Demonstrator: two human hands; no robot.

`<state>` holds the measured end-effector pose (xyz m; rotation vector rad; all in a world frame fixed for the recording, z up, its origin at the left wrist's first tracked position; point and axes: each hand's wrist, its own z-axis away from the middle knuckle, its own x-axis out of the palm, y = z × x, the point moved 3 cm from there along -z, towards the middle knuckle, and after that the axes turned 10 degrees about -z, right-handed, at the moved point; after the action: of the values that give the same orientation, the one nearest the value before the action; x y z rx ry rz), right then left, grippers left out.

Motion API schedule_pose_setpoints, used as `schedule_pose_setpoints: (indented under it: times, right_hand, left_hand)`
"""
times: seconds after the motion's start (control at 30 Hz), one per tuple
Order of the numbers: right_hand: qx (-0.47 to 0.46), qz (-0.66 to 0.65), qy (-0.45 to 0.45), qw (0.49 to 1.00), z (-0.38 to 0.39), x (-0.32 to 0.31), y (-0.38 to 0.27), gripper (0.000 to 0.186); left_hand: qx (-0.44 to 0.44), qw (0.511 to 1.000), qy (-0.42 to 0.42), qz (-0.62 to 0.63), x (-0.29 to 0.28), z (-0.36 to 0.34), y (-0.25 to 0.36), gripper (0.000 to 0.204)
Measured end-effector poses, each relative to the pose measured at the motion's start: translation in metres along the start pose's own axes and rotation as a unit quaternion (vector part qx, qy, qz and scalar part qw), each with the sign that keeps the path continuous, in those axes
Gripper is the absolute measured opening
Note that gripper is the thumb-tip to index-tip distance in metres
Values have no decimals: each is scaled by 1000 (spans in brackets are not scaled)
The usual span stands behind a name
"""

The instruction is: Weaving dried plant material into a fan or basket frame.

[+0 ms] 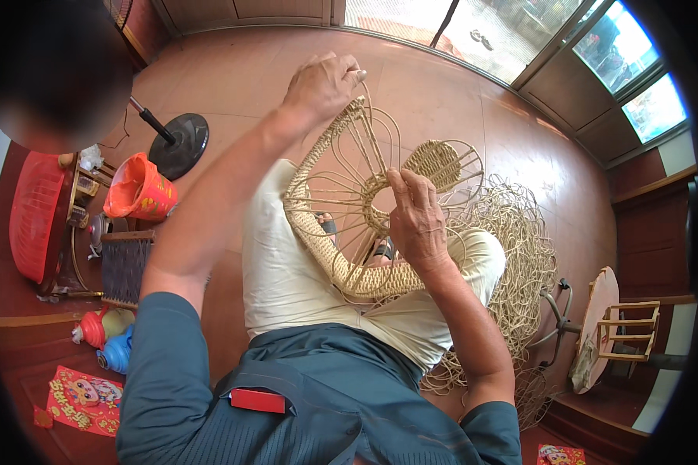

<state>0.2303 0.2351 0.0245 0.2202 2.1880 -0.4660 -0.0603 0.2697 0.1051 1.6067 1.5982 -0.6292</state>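
Note:
Across my lap rests a wire frame [329,252] with a broad, braided straw-coloured band along its left and near edges. Thin loops and spokes run inward from the band to a small woven ring [375,219]. My left hand [323,87], raised at the frame's far tip, pinches a strand of cord [367,87]. My right hand [419,221] is closed on the frame beside the ring, thumb and fingers bent down; its palm side is hidden. Just beyond it, a round woven disc [433,164] shows among more wire loops.
A big heap of loose cord [512,256] covers the floor by my right leg. On the left stand a red bucket [139,188], a black round base [180,146] and a red plastic basket [32,217]. A small wooden rack [630,332] is at the right.

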Motion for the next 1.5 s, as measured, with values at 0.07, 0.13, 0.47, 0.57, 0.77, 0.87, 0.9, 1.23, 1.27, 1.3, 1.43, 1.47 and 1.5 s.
schedule_pose_setpoints:
  times: [0.07,0.13,0.47,0.57,0.77,0.87,0.9,1.23,1.27,1.3,1.43,1.47,1.5]
  right_hand:
    - [22,11,-1,1000,4,-3,6,71]
    - [31,18,-4,999,2,-3,3,68]
    - [34,-3,5,999,-4,-1,-3,66]
    - [44,7,9,999,-5,1,-4,64]
    - [51,-3,12,999,-5,0,-3,59]
    - [47,-11,15,999,-7,-2,-4,58]
    - [40,-21,24,999,-9,-1,-4,54]
    - [112,-69,49,990,-24,-5,-14,26]
    - [122,-69,43,989,-25,-3,-15,27]
    - [132,-67,35,988,-26,-2,-15,28]
    - [141,-63,36,987,-29,0,-16,29]
    - [154,-73,40,985,-30,1,-16,29]
    - [169,-79,43,981,-29,1,-14,30]
  left_hand:
    - [-49,997,-7,60,-20,16,40,33]
    - [-106,988,-15,111,-29,46,58,30]
    - [-154,954,-112,230,2,89,98,19]
    - [-179,947,-114,242,6,84,97,19]
    - [-169,944,-108,263,11,89,90,22]
    - [-164,943,-65,282,7,102,85,25]
    - [-214,881,-88,413,8,113,82,26]
    - [-339,734,-208,551,-24,220,84,21]
    - [-324,760,-195,528,-19,226,71,21]
    - [-323,761,-197,527,-22,225,59,21]
    - [-377,740,-144,539,-30,190,-2,22]
    - [-378,726,-108,564,-35,180,-10,24]
    - [-376,726,-111,566,-39,166,-6,24]
